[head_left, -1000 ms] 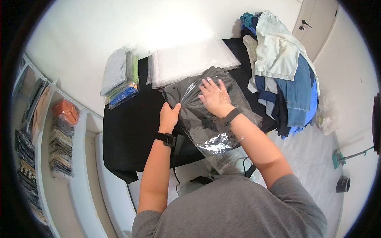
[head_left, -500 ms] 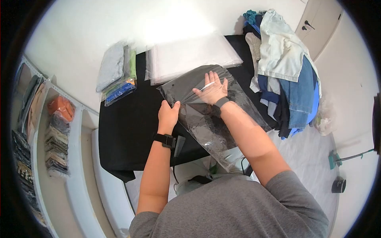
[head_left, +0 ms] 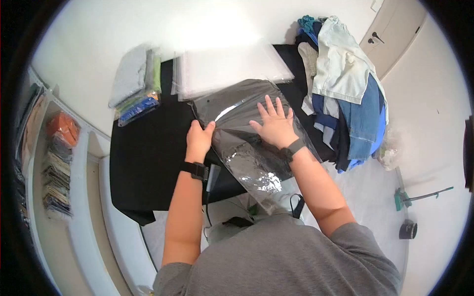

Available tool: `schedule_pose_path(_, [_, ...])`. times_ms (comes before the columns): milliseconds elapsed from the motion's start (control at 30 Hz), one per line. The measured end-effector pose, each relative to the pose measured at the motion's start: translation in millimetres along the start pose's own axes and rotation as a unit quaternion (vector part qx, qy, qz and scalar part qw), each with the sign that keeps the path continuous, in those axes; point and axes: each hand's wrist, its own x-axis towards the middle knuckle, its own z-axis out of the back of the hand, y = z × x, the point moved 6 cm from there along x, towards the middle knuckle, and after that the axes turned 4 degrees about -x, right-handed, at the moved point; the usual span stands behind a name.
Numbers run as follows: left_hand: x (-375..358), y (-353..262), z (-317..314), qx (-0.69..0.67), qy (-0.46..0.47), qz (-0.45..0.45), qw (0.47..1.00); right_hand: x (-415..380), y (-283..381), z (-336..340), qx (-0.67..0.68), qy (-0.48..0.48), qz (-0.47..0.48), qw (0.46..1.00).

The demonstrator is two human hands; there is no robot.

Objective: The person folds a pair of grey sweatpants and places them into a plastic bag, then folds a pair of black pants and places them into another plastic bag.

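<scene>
A clear plastic bag (head_left: 269,183) with a dark folded garment (head_left: 242,108) inside lies slantwise over the black-covered table (head_left: 143,172). Its near end of bare film hangs past the table's front edge, towards my body. My left hand (head_left: 199,137) grips the bag's left edge, thumb on top and the other fingers mostly hidden. On the right half of the bag, my right hand (head_left: 276,126) is spread with the palm down and the fingers apart. Beside my left wrist lies a dark flat-handled tool (head_left: 213,177) with a cord.
Behind the bag lies a stack of clear plastic bags (head_left: 232,69). Bagged folded clothes (head_left: 129,84) sit at the back left, and loose clothes (head_left: 345,74) are heaped at the right. Shelves (head_left: 74,172) with packed garments line the left side. A green broom (head_left: 402,199) is on the right.
My right hand has slid towards me and right over the bag, its fingers spreading wider. The left hand keeps its hold on the edge. The whole view has shifted slightly.
</scene>
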Motion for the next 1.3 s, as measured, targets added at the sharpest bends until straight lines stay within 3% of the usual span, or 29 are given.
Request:
schedule_pose_path(167, [0,-2,-3,0.004,-0.001,-0.003,1.0,3,-13,-16,0.086,0.018,0.024,0.996])
schedule_pose_path(300, [1,2,-1,-0.025,-0.004,0.004,1.0,-19,7,-2,-0.06,-0.083,0.036,0.994])
schedule_pose_path(367, [8,20,-8,-0.037,-0.011,0.003,0.999,-43,43,12,0.014,-0.081,0.176,0.981])
schedule_pose_path(400, [4,23,-9,-0.179,0.026,0.063,0.981,-58,56,19,0.133,-0.07,0.259,0.954])
schedule_pose_path(433, [-1,21,-11,-0.316,0.062,0.119,0.939,-62,59,19,0.136,-0.068,0.258,0.954])
schedule_pose_path(500, [-26,8,3,-0.372,0.065,0.118,0.919,-64,69,11,0.094,-0.012,0.279,0.956])
schedule_pose_path(567, [-55,-2,18,-0.259,0.077,0.155,0.95,-56,72,4,0.117,-0.009,0.264,0.958])
schedule_pose_path(633, [-74,-5,18,-0.239,0.136,0.173,0.946,-52,76,-1,0.091,-0.017,0.238,0.967])
schedule_pose_path(733, [-78,-6,16,-0.235,0.124,0.135,0.954,-47,90,-5,0.082,-0.03,0.184,0.979])
schedule_pose_path(900, [-67,3,13,-0.233,0.115,0.091,0.961,-46,79,-1,0.148,-0.02,0.227,0.962])
schedule_pose_path(967, [-70,8,9,-0.272,0.154,0.114,0.943,-52,65,7,0.004,-0.07,0.187,0.98])
schedule_pose_path(1100, [-79,-1,10,-0.236,0.24,0.084,0.938,-45,77,2,0.023,-0.03,0.192,0.981])
schedule_pose_path(1300, [-82,1,13,-0.232,0.253,0.067,0.937,-15,92,-11,-0.012,0.014,0.144,0.989])
